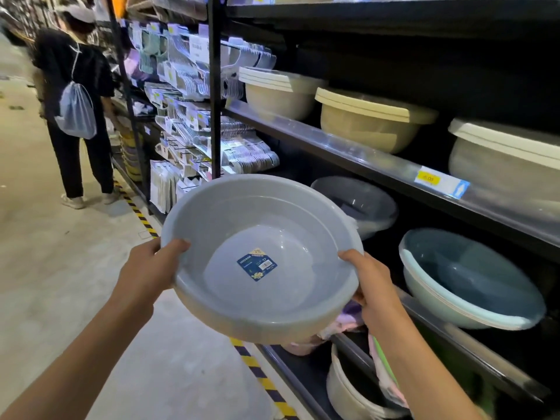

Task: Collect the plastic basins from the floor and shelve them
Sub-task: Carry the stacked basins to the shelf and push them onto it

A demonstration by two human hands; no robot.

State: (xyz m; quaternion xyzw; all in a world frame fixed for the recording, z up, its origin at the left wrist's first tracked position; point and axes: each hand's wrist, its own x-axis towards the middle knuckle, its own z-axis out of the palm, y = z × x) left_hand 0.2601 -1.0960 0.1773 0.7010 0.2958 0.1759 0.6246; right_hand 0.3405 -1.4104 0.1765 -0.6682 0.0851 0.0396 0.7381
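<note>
I hold a grey plastic basin (pixel 260 256) in front of me, tilted so its inside faces me, with a blue label stuck to its bottom. My left hand (pixel 148 272) grips its left rim and my right hand (pixel 371 286) grips its right rim. It hangs in the air in front of the black shelving (pixel 357 147). On the middle shelf behind it sit another grey basin (pixel 360 204) and a teal stack of basins (pixel 466 277).
Cream and white basins (pixel 372 119) line the upper shelf; more white basins (pixel 348 392) sit on the bottom shelf. Packs of hangers (pixel 194 86) hang to the left. A person in black with a drawstring bag (pixel 75 110) stands down the aisle. Yellow-black tape (pixel 257 371) edges the concrete floor.
</note>
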